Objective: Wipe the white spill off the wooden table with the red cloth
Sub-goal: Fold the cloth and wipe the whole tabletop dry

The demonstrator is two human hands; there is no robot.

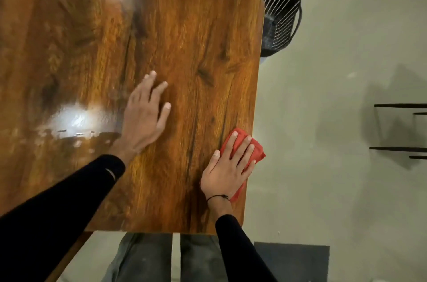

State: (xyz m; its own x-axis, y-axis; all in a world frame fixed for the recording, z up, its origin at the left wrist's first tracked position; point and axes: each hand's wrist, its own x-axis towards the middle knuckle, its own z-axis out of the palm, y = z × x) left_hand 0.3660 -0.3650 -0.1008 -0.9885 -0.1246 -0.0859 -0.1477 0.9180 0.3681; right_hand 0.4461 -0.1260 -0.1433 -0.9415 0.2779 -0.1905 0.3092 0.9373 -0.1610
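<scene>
The wooden table [189, 34] fills the left and middle of the view. My right hand [228, 166] lies flat on the folded red cloth [257, 151] at the table's right edge, fingers spread over it, pressing it down. My left hand [144, 115] rests open, palm down, on the bare wood near the middle, blurred. A whitish patch [78, 120] shows on the tabletop left of my left hand; I cannot tell whether it is spill or glare from a lamp. No clear white spill shows around the cloth.
A black slatted basket [275, 13] stands on the pale floor past the table's far right corner. Black metal bars [402, 129] of some furniture show at the right edge. A dark mat [293, 263] lies on the floor by my legs.
</scene>
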